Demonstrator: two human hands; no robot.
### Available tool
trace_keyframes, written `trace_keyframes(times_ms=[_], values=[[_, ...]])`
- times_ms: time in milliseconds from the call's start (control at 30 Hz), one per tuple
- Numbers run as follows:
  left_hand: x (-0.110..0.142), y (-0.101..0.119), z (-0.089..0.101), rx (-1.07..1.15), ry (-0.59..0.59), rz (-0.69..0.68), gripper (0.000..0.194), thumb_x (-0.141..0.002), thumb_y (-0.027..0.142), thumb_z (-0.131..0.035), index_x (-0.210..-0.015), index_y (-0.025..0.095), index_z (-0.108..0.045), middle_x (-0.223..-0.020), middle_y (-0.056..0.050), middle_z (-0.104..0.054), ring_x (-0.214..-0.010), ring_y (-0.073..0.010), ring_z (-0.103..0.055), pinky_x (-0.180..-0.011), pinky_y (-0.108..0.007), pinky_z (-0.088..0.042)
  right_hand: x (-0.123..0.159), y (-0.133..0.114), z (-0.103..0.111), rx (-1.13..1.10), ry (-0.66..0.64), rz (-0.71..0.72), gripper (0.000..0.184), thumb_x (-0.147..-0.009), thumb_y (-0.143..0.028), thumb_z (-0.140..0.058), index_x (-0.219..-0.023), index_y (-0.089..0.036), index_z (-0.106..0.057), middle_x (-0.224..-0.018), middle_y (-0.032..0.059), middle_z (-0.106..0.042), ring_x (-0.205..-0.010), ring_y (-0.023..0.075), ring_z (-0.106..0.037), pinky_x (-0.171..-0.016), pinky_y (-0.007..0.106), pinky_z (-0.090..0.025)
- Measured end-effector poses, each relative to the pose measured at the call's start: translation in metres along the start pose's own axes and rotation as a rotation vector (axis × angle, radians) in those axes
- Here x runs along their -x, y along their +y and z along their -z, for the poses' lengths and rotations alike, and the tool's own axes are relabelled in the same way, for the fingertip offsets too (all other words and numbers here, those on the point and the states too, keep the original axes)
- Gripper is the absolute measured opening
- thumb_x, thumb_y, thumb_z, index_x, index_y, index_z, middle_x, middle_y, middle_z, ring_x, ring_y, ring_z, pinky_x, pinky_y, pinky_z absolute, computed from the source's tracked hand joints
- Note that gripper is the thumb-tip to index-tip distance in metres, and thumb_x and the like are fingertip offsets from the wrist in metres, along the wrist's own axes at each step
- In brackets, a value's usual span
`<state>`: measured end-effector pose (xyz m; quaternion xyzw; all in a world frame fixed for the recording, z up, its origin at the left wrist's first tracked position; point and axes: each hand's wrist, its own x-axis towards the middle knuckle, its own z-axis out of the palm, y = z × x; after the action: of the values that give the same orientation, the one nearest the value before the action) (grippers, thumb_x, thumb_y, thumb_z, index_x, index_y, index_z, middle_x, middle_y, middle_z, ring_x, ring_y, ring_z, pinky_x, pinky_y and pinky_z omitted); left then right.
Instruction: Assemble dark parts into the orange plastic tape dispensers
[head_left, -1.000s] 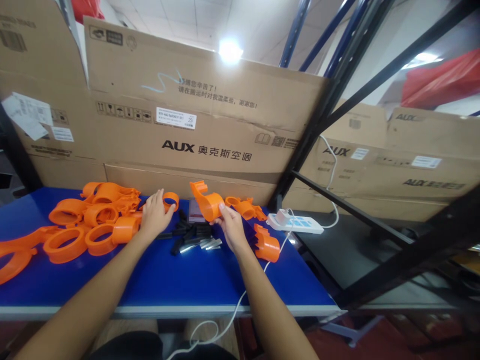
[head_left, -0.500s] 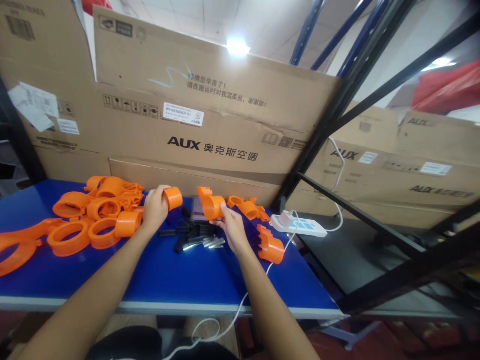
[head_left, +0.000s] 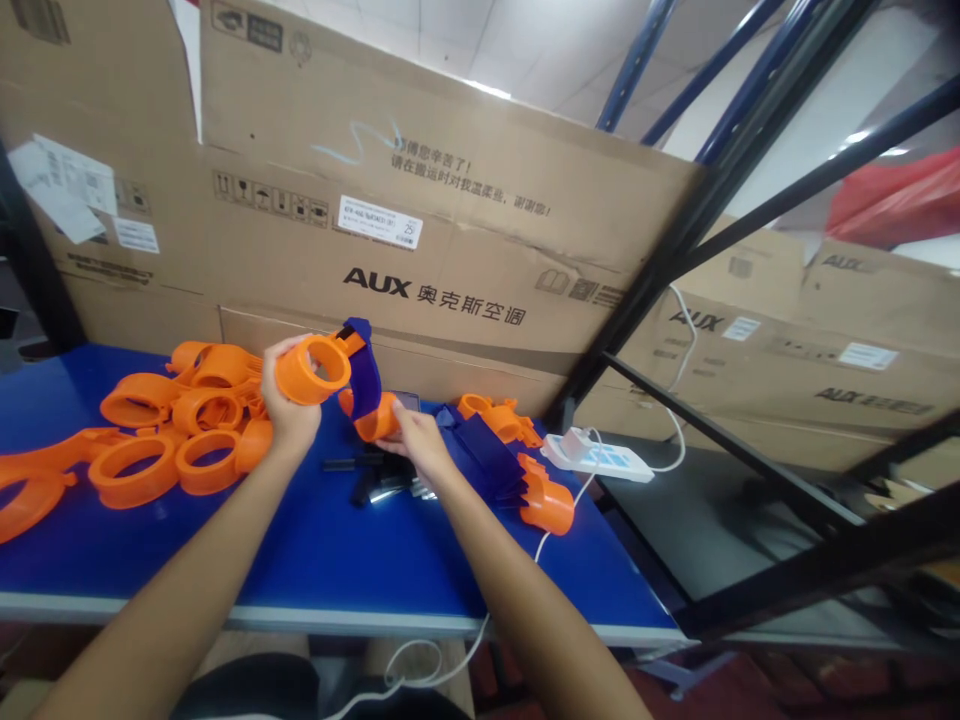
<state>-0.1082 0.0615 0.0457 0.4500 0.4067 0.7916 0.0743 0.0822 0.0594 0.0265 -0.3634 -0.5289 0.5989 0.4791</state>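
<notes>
My left hand [head_left: 289,400] is closed around an orange plastic ring part [head_left: 334,384], raised above the table with its round opening facing me. A stem on that ring reaches to a dark blue curved plastic piece [head_left: 366,375], which hangs down between my hands. My right hand [head_left: 420,440] grips a second orange ring part [head_left: 381,420], close behind and below the blue piece. Whether the blue piece is joined to either ring I cannot tell. Below my hands lie black tubes [head_left: 365,487] and silver pieces, partly hidden by my right hand.
Several orange ring parts [head_left: 135,475] are heaped at the left of the blue table [head_left: 360,570]. Dark blue pieces [head_left: 487,460] and more orange parts [head_left: 549,505] lie at the right, near a white power strip [head_left: 600,457] with its cable. A large cardboard box [head_left: 450,250] stands behind.
My left hand has lifted and turned its orange ring. My right hand has moved left with its orange part, bringing the two together, and the dark blue curved piece now shows between them.
</notes>
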Motion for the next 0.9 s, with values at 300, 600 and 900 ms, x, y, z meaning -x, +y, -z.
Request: trace_keyframes(times_ms=[300, 600, 900], values=[[0.013, -0.008, -0.003, 0.066, 0.004, -0.102, 0.038, -0.086, 0.041, -0.070, -0.117, 0.022, -0.059, -0.116, -0.012, -0.067, -0.105, -0.0259, -0.069, -0.093, -0.041, -0.057, -0.016, 0.014, -0.029, 0.095, -0.130, -0.124, 0.021, -0.088, -0.033, -0.067, -0.099, -0.015, -0.066, -0.064, 0.0035, -0.067, -0.047, 0.0154, -0.065, -0.044, 0.025, -0.056], [0.030, 0.001, 0.000, -0.047, -0.497, -0.432, 0.037, -0.089, 0.021, -0.067, -0.125, 0.025, -0.066, -0.130, -0.012, -0.062, -0.125, -0.0300, -0.062, -0.108, -0.049, -0.050, -0.010, -0.025, 0.021, -0.111, 0.013, 0.092, 0.046, -0.082, -0.052, -0.068, -0.117, -0.022, -0.065, -0.072, -0.0017, -0.064, -0.053, 0.0125, -0.059, -0.047, 0.023, -0.049], [0.043, 0.003, -0.013, 0.025, -0.725, -0.296, 0.040, -0.104, 0.027, -0.043, -0.137, 0.034, -0.066, -0.160, -0.005, -0.044, -0.152, -0.0272, -0.033, -0.123, -0.051, -0.032, -0.005, -0.013, 0.034, -0.007, 0.116, 0.147, 0.040, -0.075, -0.035, -0.075, -0.111, -0.021, -0.065, -0.068, -0.0041, -0.063, -0.055, 0.0114, -0.055, -0.054, 0.023, -0.049]])
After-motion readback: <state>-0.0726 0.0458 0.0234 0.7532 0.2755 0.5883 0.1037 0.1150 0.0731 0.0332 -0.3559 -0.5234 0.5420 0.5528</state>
